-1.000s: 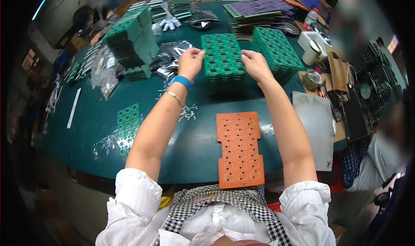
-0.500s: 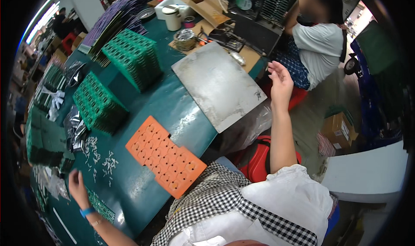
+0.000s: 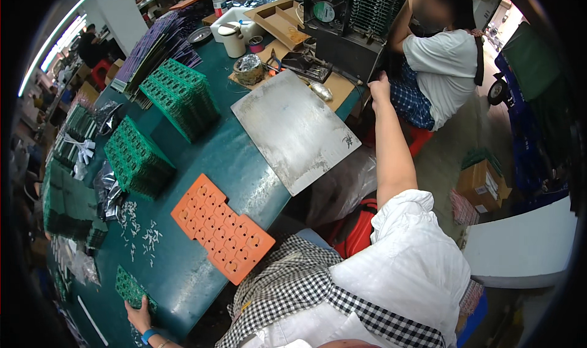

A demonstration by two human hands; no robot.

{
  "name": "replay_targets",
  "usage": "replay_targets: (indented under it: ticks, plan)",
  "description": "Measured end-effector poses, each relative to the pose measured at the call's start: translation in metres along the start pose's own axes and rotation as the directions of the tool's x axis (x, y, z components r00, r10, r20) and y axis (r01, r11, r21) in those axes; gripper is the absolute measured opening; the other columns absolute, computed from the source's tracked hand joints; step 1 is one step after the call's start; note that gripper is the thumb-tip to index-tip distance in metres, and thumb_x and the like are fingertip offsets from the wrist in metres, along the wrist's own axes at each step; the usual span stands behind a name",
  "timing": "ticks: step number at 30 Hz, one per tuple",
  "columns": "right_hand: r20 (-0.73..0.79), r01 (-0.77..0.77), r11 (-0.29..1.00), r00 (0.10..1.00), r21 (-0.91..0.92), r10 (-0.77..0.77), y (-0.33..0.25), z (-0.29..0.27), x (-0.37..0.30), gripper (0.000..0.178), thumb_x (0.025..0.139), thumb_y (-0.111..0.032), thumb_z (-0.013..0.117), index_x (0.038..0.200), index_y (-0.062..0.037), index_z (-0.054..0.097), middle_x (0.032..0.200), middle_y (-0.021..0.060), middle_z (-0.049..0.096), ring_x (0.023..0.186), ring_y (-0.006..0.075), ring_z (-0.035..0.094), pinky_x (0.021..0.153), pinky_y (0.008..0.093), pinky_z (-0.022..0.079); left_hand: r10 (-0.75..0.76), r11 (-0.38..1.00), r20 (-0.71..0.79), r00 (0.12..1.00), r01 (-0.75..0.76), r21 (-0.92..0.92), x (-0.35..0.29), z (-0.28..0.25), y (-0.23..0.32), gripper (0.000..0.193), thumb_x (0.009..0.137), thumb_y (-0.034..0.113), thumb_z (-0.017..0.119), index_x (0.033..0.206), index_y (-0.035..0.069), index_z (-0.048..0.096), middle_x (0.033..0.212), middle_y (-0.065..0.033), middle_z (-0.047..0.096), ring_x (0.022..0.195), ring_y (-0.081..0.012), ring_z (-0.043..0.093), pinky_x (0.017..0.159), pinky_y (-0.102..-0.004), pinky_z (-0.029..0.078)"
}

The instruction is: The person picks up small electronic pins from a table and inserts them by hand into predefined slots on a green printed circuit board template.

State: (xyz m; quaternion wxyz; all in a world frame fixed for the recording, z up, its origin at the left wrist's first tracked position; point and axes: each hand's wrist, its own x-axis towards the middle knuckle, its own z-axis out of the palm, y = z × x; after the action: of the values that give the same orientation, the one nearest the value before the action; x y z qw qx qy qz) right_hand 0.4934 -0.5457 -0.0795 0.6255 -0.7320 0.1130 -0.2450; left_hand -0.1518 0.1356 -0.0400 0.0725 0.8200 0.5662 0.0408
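Note:
My left hand, with a blue wristband, lies at the near left edge of the teal table; its fingertips rest on the near edge of a small green circuit board lying flat. My right hand is stretched far out to the right, at the table's far corner beside a black box, and I see nothing in it. An orange perforated plate lies in front of me. A bare metal sheet lies further right.
Stacks of green circuit boards stand on the left, with small loose parts scattered by them. Cups, a tape roll and cardboard trays crowd the far end. A seated person works beyond my right hand. Boxes sit on the floor.
My view has swung right. Both hands left the green board stack; my left hand dropped to the table's near edge and my right arm reached out toward the far corner.

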Motion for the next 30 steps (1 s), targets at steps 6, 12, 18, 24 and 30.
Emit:
replay_targets:
  ticks: [6,12,18,24,30]
  plan:
    - [-0.038,-0.183,0.966,0.983,-0.181,0.180,-0.006,0.012,0.000,0.049,0.081,0.000,0.042,0.128,0.0060,0.056,0.129,0.0230,0.060,0.124,0.0341,0.053,0.103,0.0340,0.039,-0.038,0.987,-0.046,0.998,0.044,0.152,0.020,0.003,-0.019,0.094,0.065,0.053,0.083,0.139,0.008,0.047,0.124,-0.0255,0.059,0.119,-0.0400,0.053,0.104,-0.0451,0.039]
    - [0.021,-0.110,0.976,0.993,-0.187,0.116,-0.010,0.004,0.006,0.040,0.081,0.000,0.043,0.116,0.0052,0.064,0.116,0.0237,0.066,0.113,0.0353,0.060,0.094,0.0354,0.043,0.039,0.999,-0.138,0.990,-0.035,0.030,0.043,0.014,-0.040,0.100,0.059,0.034,0.091,0.142,0.009,0.041,0.127,-0.0236,0.052,0.117,-0.0399,0.051,0.102,-0.0455,0.040]
    - [0.077,-0.091,0.960,0.990,-0.264,0.115,0.011,-0.006,0.033,0.041,0.080,-0.003,0.047,0.117,0.0061,0.063,0.120,0.0273,0.063,0.118,0.0388,0.057,0.095,0.0378,0.044,0.071,0.940,-0.142,0.987,-0.114,-0.321,0.083,0.011,-0.076,0.081,0.070,0.014,0.086,0.139,0.005,0.044,0.119,-0.0171,0.057,0.107,-0.0280,0.056,0.092,-0.0380,0.046]
    - [-0.094,-0.228,0.921,0.973,-0.317,0.209,0.004,0.012,0.040,0.046,0.075,-0.004,0.051,0.118,0.0127,0.059,0.130,0.0313,0.054,0.126,0.0430,0.049,0.103,0.0407,0.040,0.089,0.832,0.168,0.982,0.019,-0.555,0.094,-0.025,-0.082,0.016,0.089,0.017,0.068,0.091,0.002,0.062,0.077,0.0032,0.054,0.074,-0.0069,0.046,0.067,-0.0254,0.038]
    - [-0.022,-0.208,0.947,0.978,-0.245,0.209,-0.016,0.009,0.028,0.046,0.063,0.000,0.061,0.107,0.0136,0.061,0.114,0.0299,0.062,0.110,0.0414,0.058,0.091,0.0410,0.045,0.015,0.456,0.084,0.996,0.068,-0.888,0.078,-0.032,-0.107,0.020,0.098,0.027,0.057,0.088,0.010,0.062,0.076,0.0032,0.053,0.068,-0.0107,0.051,0.067,-0.0273,0.044]
